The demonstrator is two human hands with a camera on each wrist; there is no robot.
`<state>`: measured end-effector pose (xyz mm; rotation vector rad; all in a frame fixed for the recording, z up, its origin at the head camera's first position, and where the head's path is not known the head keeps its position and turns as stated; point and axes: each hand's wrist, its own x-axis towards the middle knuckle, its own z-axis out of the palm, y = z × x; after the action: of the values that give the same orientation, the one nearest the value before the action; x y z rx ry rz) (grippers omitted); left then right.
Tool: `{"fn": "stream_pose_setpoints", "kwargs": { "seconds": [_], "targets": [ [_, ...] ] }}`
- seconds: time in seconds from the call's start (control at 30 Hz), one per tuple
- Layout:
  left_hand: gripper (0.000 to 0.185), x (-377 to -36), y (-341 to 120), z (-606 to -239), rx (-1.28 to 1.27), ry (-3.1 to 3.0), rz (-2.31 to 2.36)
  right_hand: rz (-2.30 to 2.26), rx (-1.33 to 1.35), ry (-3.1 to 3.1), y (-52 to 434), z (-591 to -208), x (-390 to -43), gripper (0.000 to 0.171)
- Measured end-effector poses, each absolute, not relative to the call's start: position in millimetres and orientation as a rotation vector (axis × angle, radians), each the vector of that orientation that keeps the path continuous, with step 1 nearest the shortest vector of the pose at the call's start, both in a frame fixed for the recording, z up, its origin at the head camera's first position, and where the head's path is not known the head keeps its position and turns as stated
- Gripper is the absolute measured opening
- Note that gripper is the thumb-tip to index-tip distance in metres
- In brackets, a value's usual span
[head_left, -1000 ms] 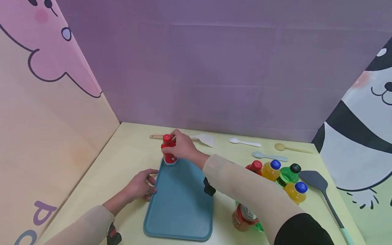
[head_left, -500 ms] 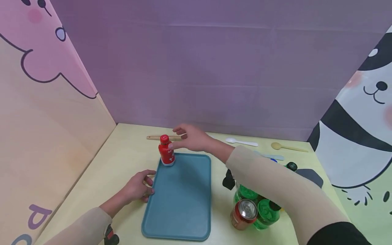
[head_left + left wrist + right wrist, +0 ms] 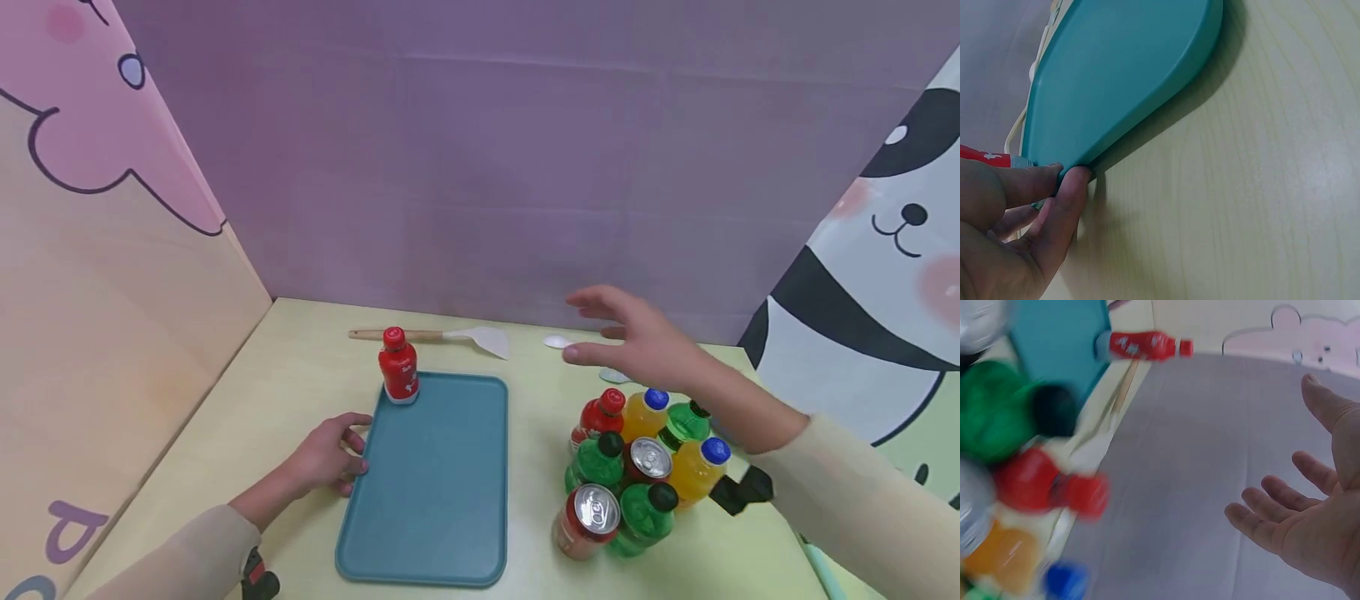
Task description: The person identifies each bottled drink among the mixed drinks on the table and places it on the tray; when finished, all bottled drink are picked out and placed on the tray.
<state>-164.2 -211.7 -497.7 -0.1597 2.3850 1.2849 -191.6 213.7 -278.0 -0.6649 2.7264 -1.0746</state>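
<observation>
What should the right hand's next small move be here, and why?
Probably lower the right hand to the clustered red bottle: that hand is open, holds nothing and hangs near the grouped drinks. The left hand pinches the edge of the blue tray, where only a lone red bottle stands, at the far left corner, so there seems to be room.

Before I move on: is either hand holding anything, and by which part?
The left hand touches the left rim of the tray; whether it grips there cannot be told. The right hand holds nothing.
</observation>
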Motion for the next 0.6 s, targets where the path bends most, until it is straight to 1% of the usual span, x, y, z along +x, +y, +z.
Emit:
{"fn": "stream_pose_setpoints", "kwargs": {
  "seconds": [0.13, 0.3, 0.47, 0.6],
  "targets": [
    [0.076, -165.2, -211.4, -496.9, -0.167, 2.386, 1.271, -1.044, -0.615, 2.815, 262.7, -290.0, -166.3, 0.068],
    [0.076, -166.5, -211.7, -495.4, -0.162, 2.393, 1.258, -1.021, -0.556, 2.898, 308.1, -312.1, -137.8, 0.066],
    [0.077, -166.9, -211.5, -494.1, -0.173, 2.388, 1.249, -1.021, -0.383, 2.911, 339.8, -333.0, -118.1, 0.072],
    [0.077, -166.6, -210.6, -495.0, -0.17, 2.375, 1.26, -1.047, -0.257, 2.859, 354.2, -350.1, -107.0, 0.075]
  ]
}}
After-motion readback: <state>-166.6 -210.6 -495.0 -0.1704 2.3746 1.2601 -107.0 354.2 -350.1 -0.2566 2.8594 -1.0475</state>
